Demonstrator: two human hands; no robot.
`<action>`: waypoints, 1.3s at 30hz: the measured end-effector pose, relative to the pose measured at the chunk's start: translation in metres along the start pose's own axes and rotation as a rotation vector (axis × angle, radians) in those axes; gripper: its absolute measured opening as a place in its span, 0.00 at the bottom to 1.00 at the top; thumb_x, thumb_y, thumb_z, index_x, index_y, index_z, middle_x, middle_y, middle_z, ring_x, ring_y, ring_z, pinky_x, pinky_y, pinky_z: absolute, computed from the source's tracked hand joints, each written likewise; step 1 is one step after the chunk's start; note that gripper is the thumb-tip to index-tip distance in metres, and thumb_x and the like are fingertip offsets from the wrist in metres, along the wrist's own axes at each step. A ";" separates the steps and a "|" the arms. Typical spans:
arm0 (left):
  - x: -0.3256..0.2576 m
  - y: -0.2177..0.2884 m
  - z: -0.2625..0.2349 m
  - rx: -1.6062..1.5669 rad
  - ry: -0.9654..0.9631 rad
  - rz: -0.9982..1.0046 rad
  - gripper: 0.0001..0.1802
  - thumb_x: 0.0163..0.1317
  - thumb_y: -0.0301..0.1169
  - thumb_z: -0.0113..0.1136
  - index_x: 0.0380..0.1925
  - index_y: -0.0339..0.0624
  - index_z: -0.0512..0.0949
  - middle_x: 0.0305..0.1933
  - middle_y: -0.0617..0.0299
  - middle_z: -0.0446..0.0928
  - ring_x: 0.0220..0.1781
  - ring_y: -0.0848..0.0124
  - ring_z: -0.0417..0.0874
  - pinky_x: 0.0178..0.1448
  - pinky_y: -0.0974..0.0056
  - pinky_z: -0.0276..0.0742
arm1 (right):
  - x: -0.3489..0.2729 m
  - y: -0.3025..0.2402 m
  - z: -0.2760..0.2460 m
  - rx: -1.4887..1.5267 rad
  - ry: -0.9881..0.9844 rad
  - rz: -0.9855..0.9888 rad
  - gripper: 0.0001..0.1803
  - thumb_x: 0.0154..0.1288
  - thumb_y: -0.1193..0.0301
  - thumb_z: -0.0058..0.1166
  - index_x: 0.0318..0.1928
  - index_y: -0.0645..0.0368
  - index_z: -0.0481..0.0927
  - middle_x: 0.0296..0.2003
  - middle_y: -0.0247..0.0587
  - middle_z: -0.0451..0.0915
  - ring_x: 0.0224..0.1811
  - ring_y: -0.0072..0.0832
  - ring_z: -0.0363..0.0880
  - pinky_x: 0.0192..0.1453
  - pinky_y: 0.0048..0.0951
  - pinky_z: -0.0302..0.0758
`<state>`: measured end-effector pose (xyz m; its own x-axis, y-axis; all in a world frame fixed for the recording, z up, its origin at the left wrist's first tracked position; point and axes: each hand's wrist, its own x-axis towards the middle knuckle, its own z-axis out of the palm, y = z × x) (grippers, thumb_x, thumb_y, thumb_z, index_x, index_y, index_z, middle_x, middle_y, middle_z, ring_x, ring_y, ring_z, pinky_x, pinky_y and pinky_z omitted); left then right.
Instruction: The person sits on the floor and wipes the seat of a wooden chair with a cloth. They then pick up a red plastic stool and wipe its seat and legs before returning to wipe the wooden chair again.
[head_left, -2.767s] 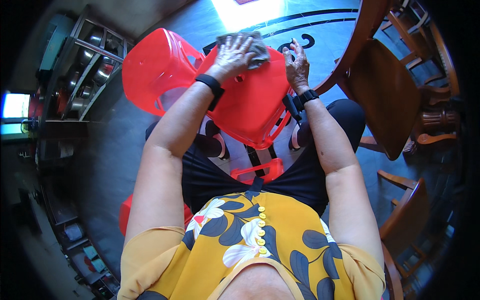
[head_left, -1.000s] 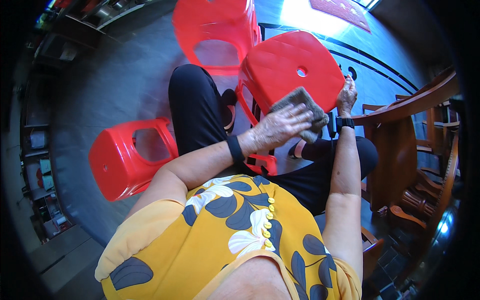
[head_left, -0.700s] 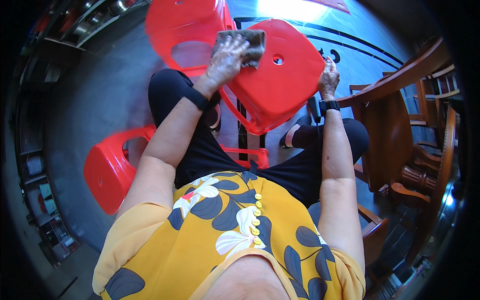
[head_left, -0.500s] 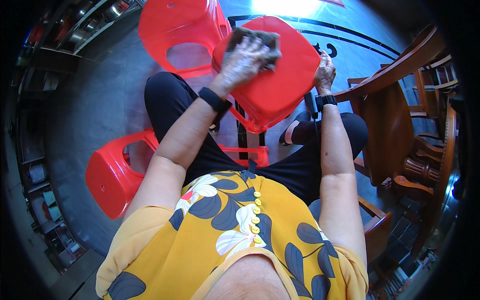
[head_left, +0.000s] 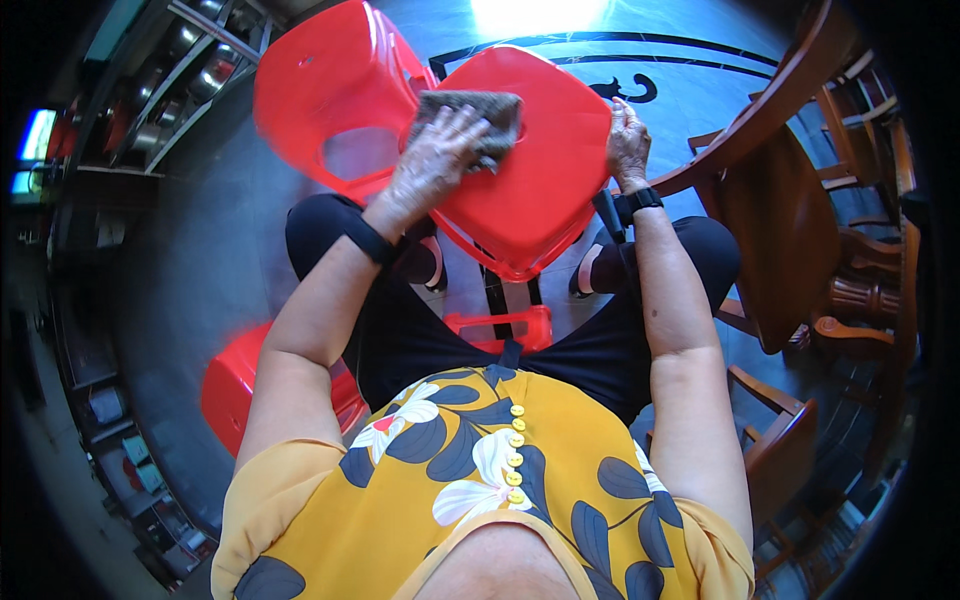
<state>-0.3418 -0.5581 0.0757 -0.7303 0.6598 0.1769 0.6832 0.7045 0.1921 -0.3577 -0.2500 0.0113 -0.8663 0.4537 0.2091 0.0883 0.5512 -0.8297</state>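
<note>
A red plastic stool (head_left: 545,195) stands between my knees, its seat facing up. My left hand (head_left: 437,160) presses a grey-brown cloth (head_left: 505,115) against the left part of that seat, fingers spread over the fabric. At the seat's right edge, my right hand (head_left: 628,150) grips the rim; its fingertips are partly hidden. Dark bands circle both wrists, and a small black device hangs beside the right one.
Another red stool (head_left: 320,80) is close by at the far left, and a third (head_left: 235,385) sits beside my left arm. Brown wooden chairs (head_left: 775,250) crowd the right side. Shelves with metal pots (head_left: 190,90) line the far left.
My left hand and the cloth have slid left and slightly nearer across the seat. The right hand stays on the rim. The whole view has shifted a little.
</note>
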 end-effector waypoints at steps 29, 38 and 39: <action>-0.052 0.092 -0.021 -0.418 -0.156 0.039 0.22 0.67 0.20 0.55 0.60 0.49 0.76 0.71 0.51 0.69 0.76 0.46 0.62 0.71 0.51 0.69 | 0.011 0.026 0.017 -0.060 0.057 -0.280 0.20 0.74 0.65 0.41 0.57 0.62 0.76 0.47 0.57 0.82 0.48 0.52 0.83 0.56 0.43 0.79; -0.015 0.110 -0.082 -1.400 0.108 -0.363 0.19 0.77 0.37 0.50 0.59 0.38 0.74 0.54 0.59 0.80 0.53 0.74 0.81 0.55 0.68 0.79 | -0.045 -0.110 -0.096 0.741 -0.566 -0.129 0.36 0.67 0.50 0.61 0.66 0.62 0.71 0.58 0.51 0.78 0.50 0.35 0.83 0.56 0.30 0.78; -0.008 0.119 -0.086 -1.507 0.117 -0.363 0.18 0.77 0.36 0.49 0.58 0.36 0.75 0.52 0.61 0.81 0.51 0.75 0.81 0.54 0.69 0.77 | -0.064 -0.118 -0.112 0.783 -0.578 -0.077 0.43 0.60 0.47 0.67 0.65 0.66 0.70 0.56 0.47 0.79 0.56 0.30 0.79 0.62 0.29 0.73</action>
<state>-0.2548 -0.5019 0.1800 -0.8952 0.4444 -0.0347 -0.1053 -0.1351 0.9852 -0.2574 -0.2650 0.1537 -0.9820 -0.0928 0.1647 -0.1497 -0.1509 -0.9772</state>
